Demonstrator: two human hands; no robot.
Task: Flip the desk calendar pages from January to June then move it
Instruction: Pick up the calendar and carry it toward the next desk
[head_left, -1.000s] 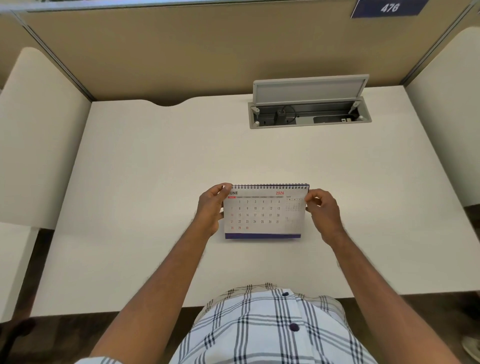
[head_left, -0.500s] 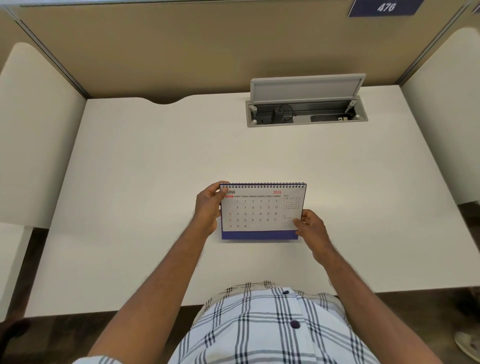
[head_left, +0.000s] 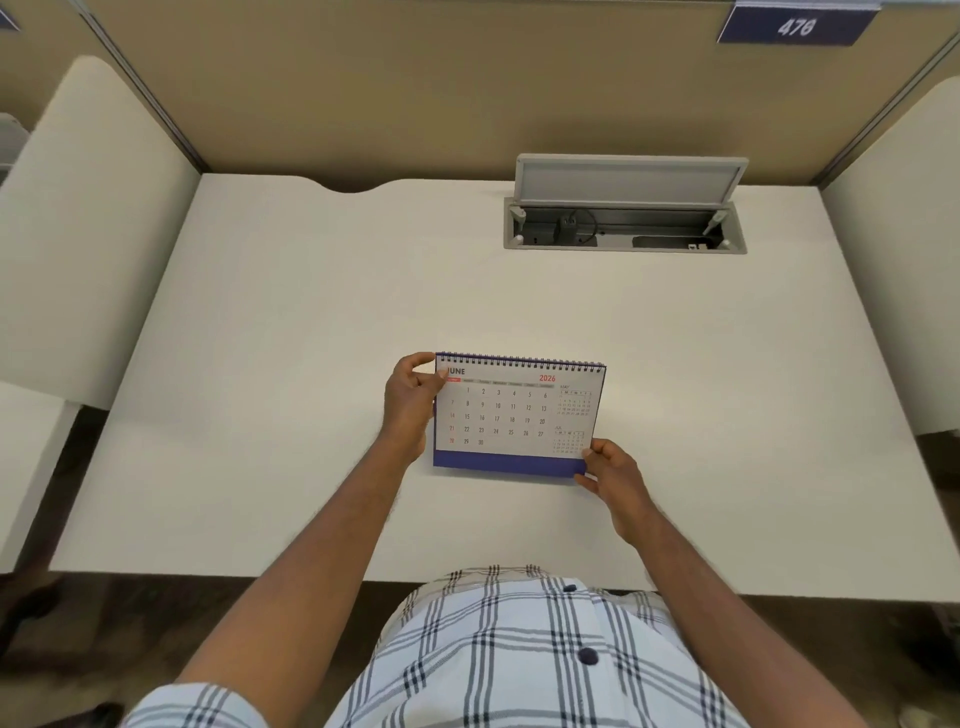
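A spiral-bound desk calendar (head_left: 511, 415) with a blue base strip stands on the white desk (head_left: 311, 312), a little in front of its middle, showing the JUNE 2026 page. My left hand (head_left: 410, 400) grips its top left corner, thumb on the page by the month name. My right hand (head_left: 608, 473) pinches the bottom right corner at the blue strip. Both forearms reach in from the near edge.
An open grey cable box (head_left: 626, 228) with its lid (head_left: 631, 179) raised is set into the desk at the back right. Beige partition walls (head_left: 415, 93) close the back; white side panels (head_left: 88, 218) flank the desk. A cable notch (head_left: 350, 186) cuts the back edge.
My right hand slid from the calendar's top right corner down to its bottom right corner. The left hand kept its hold on the top left. The calendar's blue base strip shows more.
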